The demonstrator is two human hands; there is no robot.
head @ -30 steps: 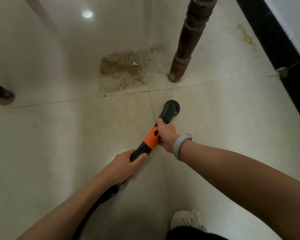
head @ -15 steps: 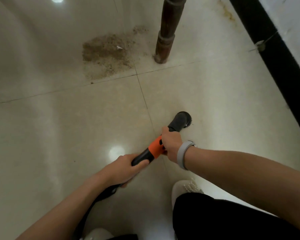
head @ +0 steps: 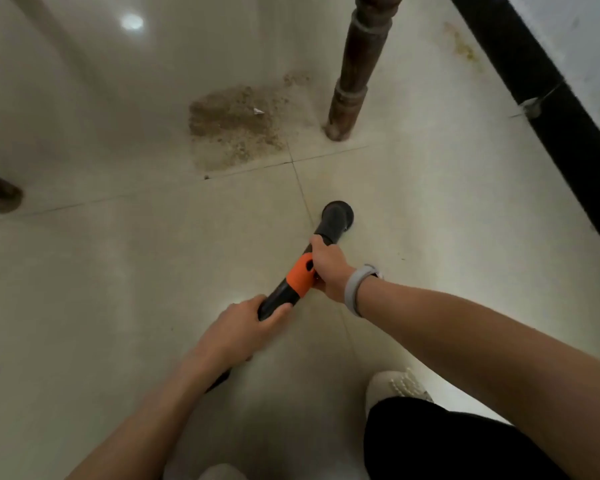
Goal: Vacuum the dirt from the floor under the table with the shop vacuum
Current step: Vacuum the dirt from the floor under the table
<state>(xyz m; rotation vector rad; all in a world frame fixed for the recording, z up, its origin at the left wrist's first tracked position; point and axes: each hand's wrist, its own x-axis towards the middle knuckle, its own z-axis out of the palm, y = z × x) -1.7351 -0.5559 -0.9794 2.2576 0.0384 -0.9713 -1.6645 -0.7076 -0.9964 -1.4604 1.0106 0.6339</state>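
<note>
Two hands hold the vacuum wand (head: 300,277) in the head view, the only view I have. My right hand (head: 328,268) grips it in front, fingers curled around the orange collar (head: 300,278) and the black tube just above it; my left hand (head: 243,327) is wrapped around the black tube behind, where the hose (head: 219,381) goes down under my forearm. The wand's long axis runs from my left hand, low and near me, up and a little to the right, ending in the round nozzle (head: 338,214), which is at the floor (head: 84,271); I cannot tell if it touches. The dirt (head: 232,123) is a brown sandy patch with a small white scrap (head: 258,111) in it, ahead of the nozzle and to its left, across the tile joint and well apart from it. The patch lies just beside the table leg (head: 357,74), on its left. I judge the next push must go forward and leftward, and my right hand, being nearer, should steer clear of that leg. No container is visible; the vacuum body is out of view.
</note>
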